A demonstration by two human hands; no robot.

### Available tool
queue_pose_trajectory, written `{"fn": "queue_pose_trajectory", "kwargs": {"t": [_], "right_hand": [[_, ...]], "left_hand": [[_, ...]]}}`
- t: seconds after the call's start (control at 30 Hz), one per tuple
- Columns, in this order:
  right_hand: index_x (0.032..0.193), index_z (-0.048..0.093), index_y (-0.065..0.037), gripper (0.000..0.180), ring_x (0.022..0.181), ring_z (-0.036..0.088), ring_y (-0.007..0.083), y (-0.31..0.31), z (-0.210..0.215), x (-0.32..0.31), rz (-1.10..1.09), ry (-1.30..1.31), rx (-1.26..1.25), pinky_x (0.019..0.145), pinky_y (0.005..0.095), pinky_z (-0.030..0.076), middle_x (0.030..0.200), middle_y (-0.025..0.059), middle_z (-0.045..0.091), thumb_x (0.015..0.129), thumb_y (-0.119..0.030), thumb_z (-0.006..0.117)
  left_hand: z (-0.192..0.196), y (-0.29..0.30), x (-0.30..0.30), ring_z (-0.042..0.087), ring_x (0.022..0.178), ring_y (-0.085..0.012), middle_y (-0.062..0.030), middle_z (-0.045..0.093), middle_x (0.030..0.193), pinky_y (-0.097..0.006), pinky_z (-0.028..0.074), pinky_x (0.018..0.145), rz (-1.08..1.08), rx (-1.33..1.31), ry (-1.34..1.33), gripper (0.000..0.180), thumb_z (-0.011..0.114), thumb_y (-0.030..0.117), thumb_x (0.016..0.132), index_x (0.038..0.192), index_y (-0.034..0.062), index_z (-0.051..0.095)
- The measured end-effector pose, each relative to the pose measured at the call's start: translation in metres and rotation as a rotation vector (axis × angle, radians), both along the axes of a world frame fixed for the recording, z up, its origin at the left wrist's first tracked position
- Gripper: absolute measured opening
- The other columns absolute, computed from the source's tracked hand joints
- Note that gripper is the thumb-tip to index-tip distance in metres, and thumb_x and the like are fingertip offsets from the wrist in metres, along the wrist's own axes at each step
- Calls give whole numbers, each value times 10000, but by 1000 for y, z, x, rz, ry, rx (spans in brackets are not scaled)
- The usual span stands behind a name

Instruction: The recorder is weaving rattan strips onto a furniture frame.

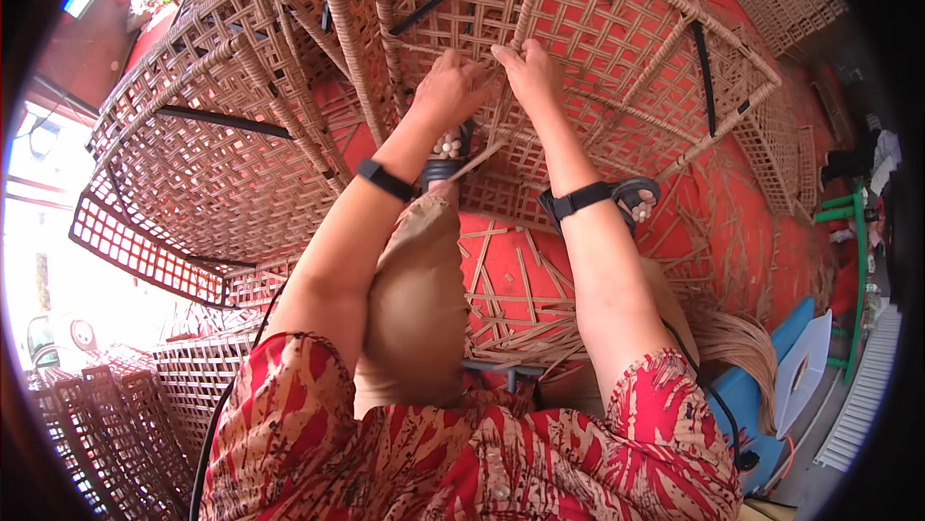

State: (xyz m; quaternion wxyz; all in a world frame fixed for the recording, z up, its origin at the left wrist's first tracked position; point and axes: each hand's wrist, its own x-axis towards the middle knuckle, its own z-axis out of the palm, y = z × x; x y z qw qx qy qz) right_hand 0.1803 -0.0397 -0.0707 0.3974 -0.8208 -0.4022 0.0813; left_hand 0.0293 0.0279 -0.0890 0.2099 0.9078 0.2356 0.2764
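Right hand [533,73] has fingertips at the wicker panel [655,65]; left hand [449,89] is just beside, fingers bent. The wicker panel extends beneath and beyond both. Neither grip's closure can be determined.

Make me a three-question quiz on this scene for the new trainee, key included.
1. True or false: the left hand and the right hand are both bare and reach to the woven panel.
2. Multiple choice: what lies scattered on the red floor covering?
A) glass bottles
B) tan strips
C) metal chains
3. Fill in the colour: near each wrist sits a ____ band.

Key: 1. True. 2. B. 3. Black.
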Motion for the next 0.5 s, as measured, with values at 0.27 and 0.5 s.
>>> {"fn": "queue_pose_trajectory", "kwargs": {"t": [0.27,0.5], "right_hand": [[929,555,34,245,798,669,367,3,4,-26,-121,-174,-23,733,470,531,788,199,662,784,-126,670],[1104,567,17,262,886,668,343,-2,-39,12,78,-31,230,760,440,527,988,212,671,850,-45,545]], "left_hand": [[5,-102,-262,641,773,-334,-169,660,875,-427,500,709,346,-328,519,511,644,524,814,888,21,687],[14,-142,-381,651,557,-204,-119,667,604,-349,529,660,655,-894,980,587,580,587,836,755,28,741]]}}
